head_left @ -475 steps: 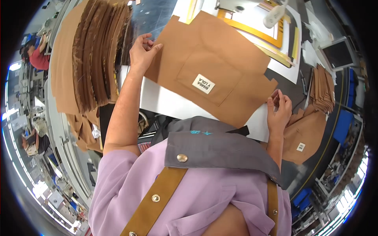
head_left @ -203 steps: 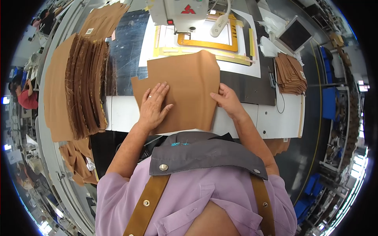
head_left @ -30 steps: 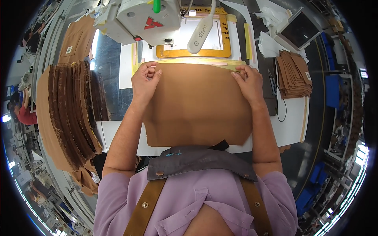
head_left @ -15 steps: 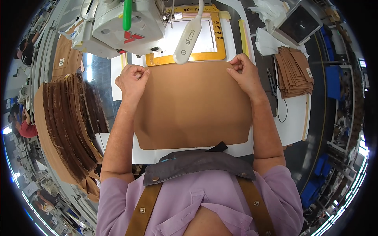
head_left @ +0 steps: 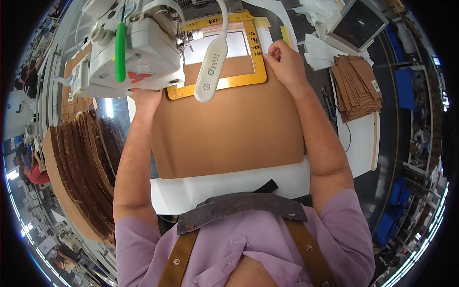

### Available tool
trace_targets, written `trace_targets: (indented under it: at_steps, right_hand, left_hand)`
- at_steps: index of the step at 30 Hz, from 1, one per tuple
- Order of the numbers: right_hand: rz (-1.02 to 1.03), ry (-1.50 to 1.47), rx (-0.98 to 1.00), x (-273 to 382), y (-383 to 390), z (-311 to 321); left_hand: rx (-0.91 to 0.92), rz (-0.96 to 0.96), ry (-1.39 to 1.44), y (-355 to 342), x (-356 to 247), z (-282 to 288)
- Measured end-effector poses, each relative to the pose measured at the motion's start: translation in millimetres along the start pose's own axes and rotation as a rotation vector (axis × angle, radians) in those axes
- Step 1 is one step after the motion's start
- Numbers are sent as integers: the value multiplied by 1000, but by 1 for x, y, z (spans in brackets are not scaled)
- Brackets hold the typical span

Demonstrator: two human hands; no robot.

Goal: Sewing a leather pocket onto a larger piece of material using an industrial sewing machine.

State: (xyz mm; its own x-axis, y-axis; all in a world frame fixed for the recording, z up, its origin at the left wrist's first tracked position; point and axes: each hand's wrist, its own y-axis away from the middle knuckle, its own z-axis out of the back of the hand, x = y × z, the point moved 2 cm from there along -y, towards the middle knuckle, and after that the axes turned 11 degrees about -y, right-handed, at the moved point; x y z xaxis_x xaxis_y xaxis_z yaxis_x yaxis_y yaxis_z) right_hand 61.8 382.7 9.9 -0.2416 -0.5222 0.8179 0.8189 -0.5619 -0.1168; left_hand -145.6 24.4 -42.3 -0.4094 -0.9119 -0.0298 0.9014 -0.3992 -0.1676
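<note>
A large brown fabric panel [head_left: 227, 138] lies flat, its far part under the yellow clamp frame [head_left: 259, 57] and showing through the frame's opening. My right hand [head_left: 287, 64] pinches the panel's far right edge, close beside the frame's right side. At the panel's left edge, my left hand [head_left: 147, 98] reaches under the white sewing machine head [head_left: 143, 52], which hides its fingers. A white lamp [head_left: 213, 71] on a bent neck hangs over the frame's near edge.
A thick stack of brown pieces [head_left: 79, 167] stands on the left. On the right are smaller brown pieces [head_left: 356, 88], a pair of dark snips [head_left: 329, 103] and a monitor [head_left: 358, 24]. A green handle [head_left: 120, 52] hangs from the machine head.
Both hands have moved away from me, sliding the fabric panel under the yellow frame. My left hand has passed beneath the machine head. The view has shifted a little.
</note>
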Motion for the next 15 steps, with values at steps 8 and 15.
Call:
trace_targets:
  at_steps: [8, 15]
  right_hand:
    - [132, 36, -42, -14, -111, -31]
    - [125, 191, -115, -28, -173, -46]
  left_hand:
    - [-151, -296, -5, -47, 38, -35]
    - [-11, -233, 139, -46, 88, -24]
